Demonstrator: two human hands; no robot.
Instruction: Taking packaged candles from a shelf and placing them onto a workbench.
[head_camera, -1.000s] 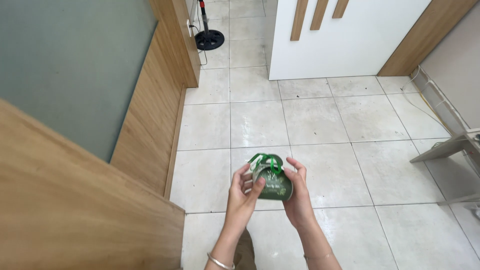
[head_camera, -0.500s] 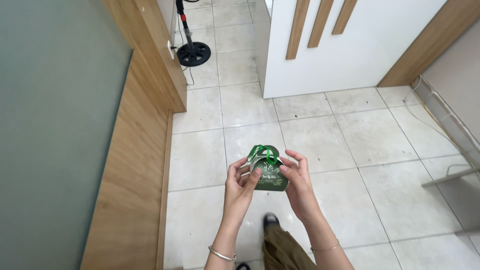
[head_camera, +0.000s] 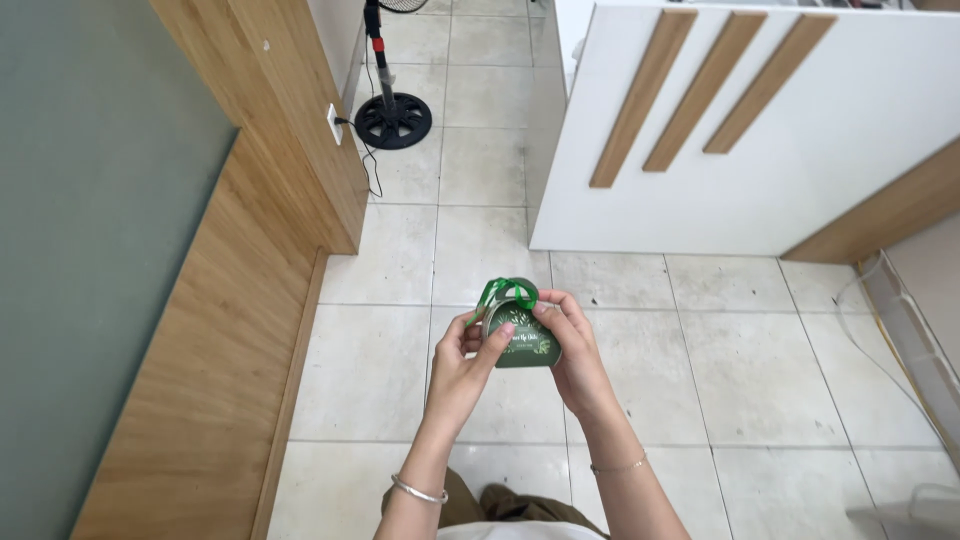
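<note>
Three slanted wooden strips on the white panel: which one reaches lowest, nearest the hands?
The leftmost wooden strip. Its lower end drops farther down the white panel than the middle strip or right strip.

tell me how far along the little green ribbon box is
The small green box looks folded into shape, and a green ribbon already loops over its top. Both hands grip it: the left hand with thumb on the front, the right hand on the side. Whether the ribbon is fully tied cannot be told.
</note>
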